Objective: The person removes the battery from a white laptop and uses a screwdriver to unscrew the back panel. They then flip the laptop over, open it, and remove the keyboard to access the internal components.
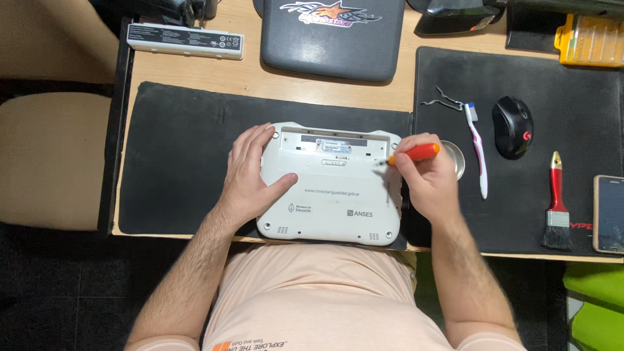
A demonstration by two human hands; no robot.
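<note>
A small white laptop (pixel 331 208) lies upside down on a black mat (pixel 175 156), its battery bay open along the far edge. My left hand (pixel 250 172) rests flat on the laptop's left side, fingers spread, thumb on the base. My right hand (pixel 426 182) grips an orange-handled screwdriver (pixel 416 153), its tip touching the laptop's underside near the right end of the battery bay.
A white battery pack (pixel 185 40) and a dark laptop (pixel 331 36) lie at the back. On the right mat (pixel 585 110) are a small metal dish (pixel 455 157), a toothbrush (pixel 476 153), a black mouse (pixel 513 127), a red-handled brush (pixel 557 205), a phone (pixel 610 213) and a yellow case (pixel 593 40).
</note>
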